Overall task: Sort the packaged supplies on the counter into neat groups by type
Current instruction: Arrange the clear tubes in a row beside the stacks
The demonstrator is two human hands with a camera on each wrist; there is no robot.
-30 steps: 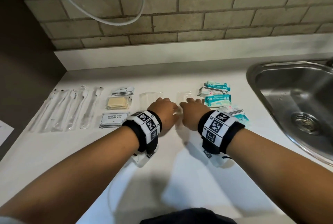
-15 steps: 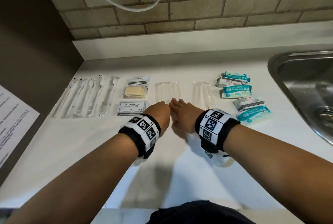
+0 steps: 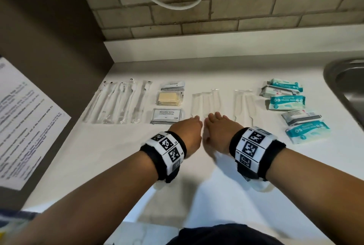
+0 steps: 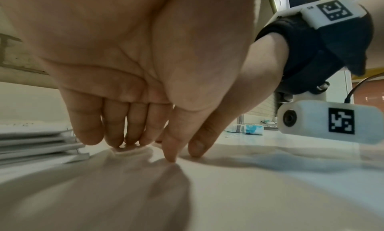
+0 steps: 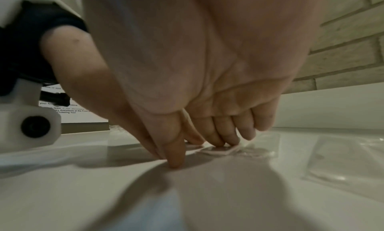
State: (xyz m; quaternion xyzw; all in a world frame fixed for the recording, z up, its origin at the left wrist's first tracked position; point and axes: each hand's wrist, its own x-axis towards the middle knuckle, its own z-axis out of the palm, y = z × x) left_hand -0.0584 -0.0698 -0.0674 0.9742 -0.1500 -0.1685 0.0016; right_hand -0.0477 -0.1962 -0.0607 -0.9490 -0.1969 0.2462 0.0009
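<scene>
Hands side by side at the middle of the white table: left hand and right hand, fingers straight, tips pressing the near ends of the clear flat plastic packets, each grip holding nothing. Two more clear packets lie just right. Five teal-and-white wipe packs sit near the steel sink. Long clear sleeves line the left; count unclear. Beside them, three small sachet stacks.
</scene>
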